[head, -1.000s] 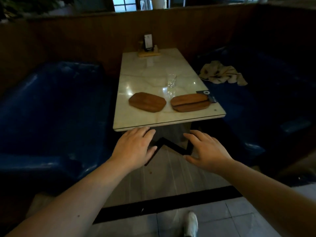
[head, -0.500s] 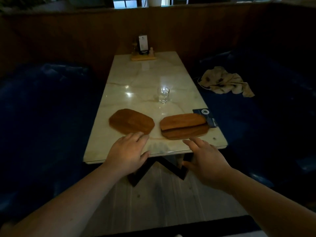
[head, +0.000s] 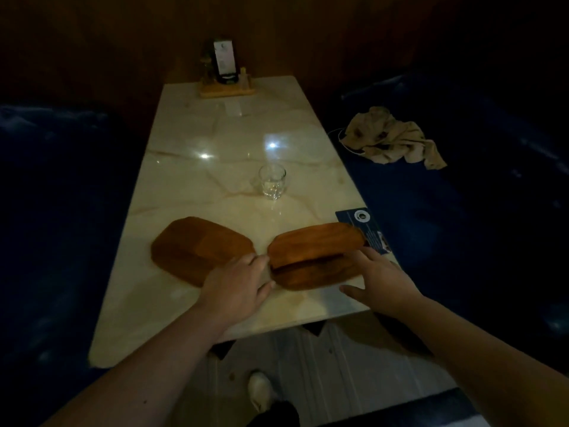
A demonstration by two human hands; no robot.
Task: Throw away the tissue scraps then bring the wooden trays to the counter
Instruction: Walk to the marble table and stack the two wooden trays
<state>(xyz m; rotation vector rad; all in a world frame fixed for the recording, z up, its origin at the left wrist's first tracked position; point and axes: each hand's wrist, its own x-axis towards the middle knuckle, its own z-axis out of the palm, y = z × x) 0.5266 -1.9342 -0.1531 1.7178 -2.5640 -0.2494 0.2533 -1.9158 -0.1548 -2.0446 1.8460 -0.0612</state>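
Two spots on the marble table (head: 215, 143) hold wooden trays. A single tray (head: 191, 245) lies at the near left. To its right, two stacked trays (head: 317, 251) sit with the upper one tilted. My left hand (head: 237, 285) rests between them, fingers spread, touching the near right corner of the single tray and the left end of the stack. At the right end of the stack my right hand (head: 381, 278) hovers with its fingers apart. Neither hand holds anything. No tissue scraps are visible.
A small clear glass (head: 272, 181) stands mid-table behind the trays. A blue card (head: 363, 226) lies at the right edge under the stack. A condiment stand (head: 226, 78) sits at the far end. Blue benches flank the table; a crumpled cloth (head: 391, 140) lies on the right one.
I have come closer to the table. Both hands moved forward from the near edge up to the trays, now at either end of the stacked pair.
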